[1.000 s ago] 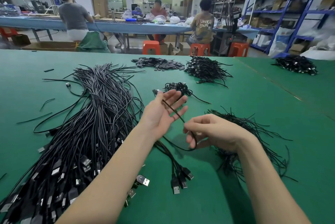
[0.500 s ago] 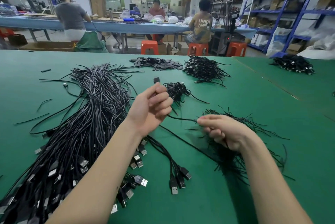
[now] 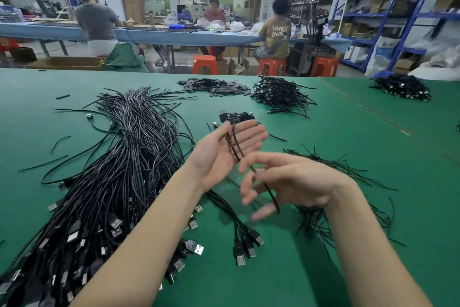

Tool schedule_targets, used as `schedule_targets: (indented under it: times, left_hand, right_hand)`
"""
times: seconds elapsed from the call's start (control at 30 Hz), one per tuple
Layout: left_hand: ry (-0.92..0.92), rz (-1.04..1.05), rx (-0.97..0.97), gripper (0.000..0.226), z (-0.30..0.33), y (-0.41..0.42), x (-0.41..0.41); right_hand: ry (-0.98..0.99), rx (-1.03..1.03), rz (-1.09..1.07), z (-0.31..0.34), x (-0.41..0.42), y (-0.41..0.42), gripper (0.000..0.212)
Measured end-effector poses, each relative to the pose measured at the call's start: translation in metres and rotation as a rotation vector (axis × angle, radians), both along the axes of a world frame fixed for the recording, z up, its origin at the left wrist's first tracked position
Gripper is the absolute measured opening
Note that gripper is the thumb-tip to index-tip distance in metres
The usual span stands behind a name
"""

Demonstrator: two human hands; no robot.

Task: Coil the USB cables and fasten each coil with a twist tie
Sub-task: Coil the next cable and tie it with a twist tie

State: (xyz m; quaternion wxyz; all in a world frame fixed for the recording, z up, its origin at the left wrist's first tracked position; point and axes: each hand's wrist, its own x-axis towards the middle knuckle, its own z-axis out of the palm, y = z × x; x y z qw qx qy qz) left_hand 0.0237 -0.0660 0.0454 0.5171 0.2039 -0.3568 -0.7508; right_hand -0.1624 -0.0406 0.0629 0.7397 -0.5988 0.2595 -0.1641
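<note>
left hand has uncurled, palm up w/ cable loops across it; right hand pinches cable; uncoiled cable pile at 9 o'clock, most left

Two bare forearms and hands, seen from the head view

No sleeve is seen on either arm: both forearms are uncovered from the lower edge of the frame up to the wrists. The bare left hand and the bare right hand are shown without gloves, and no ring, watch, strap or band can be made out on the fingers or wrists. The right hand's fingers are blurred, so finer detail there cannot be told. No clothing of the wearer is brought into view.
</note>
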Motion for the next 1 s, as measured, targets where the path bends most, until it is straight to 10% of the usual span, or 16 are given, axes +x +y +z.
schedule_targets:
  times: [0.27,0.4,0.63,0.77,0.9,1.0]
  left_hand:
    - [0.075,-0.093,-0.038,0.056,0.005,0.002,0.013]
    - [-0.220,-0.147,-0.188,0.050,0.006,0.006,0.015]
    - [-0.967,-0.031,-0.389,0.046,0.001,0.004,-0.001]
    - [-0.804,0.256,-0.292,0.042,-0.001,0.001,-0.001]
    - [-0.217,0.184,-0.103,0.046,0.008,-0.003,0.004]
    - [-0.146,0.124,-0.065,0.041,0.012,0.000,0.013]
  right_hand:
    - [-0.075,0.320,-0.331,-0.025,-0.017,-0.017,0.014]
    - [-0.416,0.527,-0.618,-0.019,-0.018,-0.023,0.024]
    - [-0.105,0.001,-0.692,0.005,0.011,-0.016,0.006]
    - [-0.089,-0.073,-0.430,0.005,0.019,-0.007,0.016]
    - [-0.009,0.123,-0.119,-0.015,0.014,-0.004,0.015]
    - [0.076,0.147,-0.214,-0.028,0.012,-0.009,0.019]
